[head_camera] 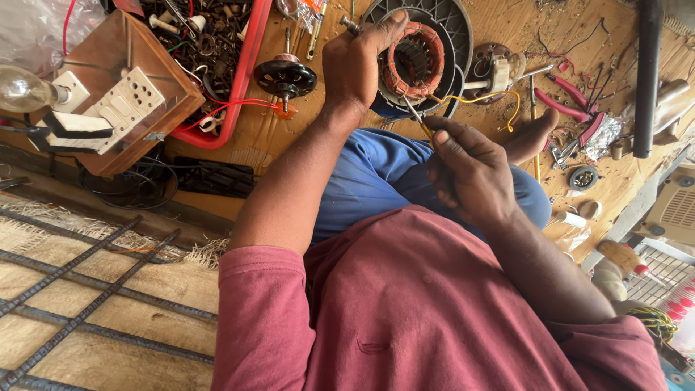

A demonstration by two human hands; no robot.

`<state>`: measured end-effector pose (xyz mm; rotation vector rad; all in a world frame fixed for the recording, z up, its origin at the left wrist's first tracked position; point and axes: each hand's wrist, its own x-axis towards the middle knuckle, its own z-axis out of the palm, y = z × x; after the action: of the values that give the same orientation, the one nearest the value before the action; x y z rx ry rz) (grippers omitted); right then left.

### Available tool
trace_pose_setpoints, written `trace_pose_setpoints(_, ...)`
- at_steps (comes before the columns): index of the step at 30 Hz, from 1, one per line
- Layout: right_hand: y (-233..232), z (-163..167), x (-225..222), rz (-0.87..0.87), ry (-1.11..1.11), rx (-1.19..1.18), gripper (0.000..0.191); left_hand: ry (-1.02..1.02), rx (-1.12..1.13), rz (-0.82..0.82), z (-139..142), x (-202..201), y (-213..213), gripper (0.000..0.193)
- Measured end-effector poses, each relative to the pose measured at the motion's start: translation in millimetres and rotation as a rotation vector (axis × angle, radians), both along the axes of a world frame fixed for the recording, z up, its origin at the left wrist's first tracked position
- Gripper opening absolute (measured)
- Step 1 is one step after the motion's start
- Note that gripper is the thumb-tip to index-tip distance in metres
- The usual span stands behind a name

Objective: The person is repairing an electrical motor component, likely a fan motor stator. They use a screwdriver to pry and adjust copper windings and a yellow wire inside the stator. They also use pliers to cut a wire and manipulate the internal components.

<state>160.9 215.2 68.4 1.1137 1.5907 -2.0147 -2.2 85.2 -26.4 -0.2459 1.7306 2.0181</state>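
Already stripped to its copper-wound stator (lying in the dark fan housing), the motor is mid-repair: left hand grips its rim, right hand pinches a yellow lead wire, nothing reassembled.

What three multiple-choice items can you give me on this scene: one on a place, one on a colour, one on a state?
1. Where is the red tray?
A. on the person's lap
B. on the wooden floor beside the switch board
C. on the woven mat

2. What colour is the wire that runs from the motor winding?
A. yellow
B. green
C. white

3. What is the right hand doing?
A. lying open and flat
B. pinching a thin tool
C. holding the pliers

Answers:
1 B: the tray lies next to the wooden switch board.
2 A: the wire loops yellow over the floor.
3 B: its fingers close on a thin tool, while the left hand grips the winding.
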Motion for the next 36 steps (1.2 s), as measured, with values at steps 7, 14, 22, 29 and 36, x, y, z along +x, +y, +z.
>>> trace_pose_setpoints(7,-1.0,-12.0,5.0,-0.256,0.078,-0.369,0.032,-0.035,0.169,0.109,-3.9,4.5,5.7,0.031)
trace_pose_setpoints(14,1.1,-19.6,8.1,0.229,0.432,0.519,0.026,-0.054,0.157,0.091,-0.8,-1.6,5.5,0.032)
trace_pose_setpoints(22,-10.6,-23.7,7.9,0.376,0.83,1.126,0.03,-0.044,0.128,0.071,0.6,-2.6,4.4,0.035)
trace_pose_setpoints(29,-9.6,-31.7,8.1,0.378,0.866,1.243,0.038,-0.011,0.065,0.018,3.4,-7.6,2.5,0.036)
trace_pose_setpoints(36,-2.4,-43.8,5.1,0.396,0.928,1.278,0.041,-0.044,0.066,0.021,6.6,-10.6,2.6,0.036)
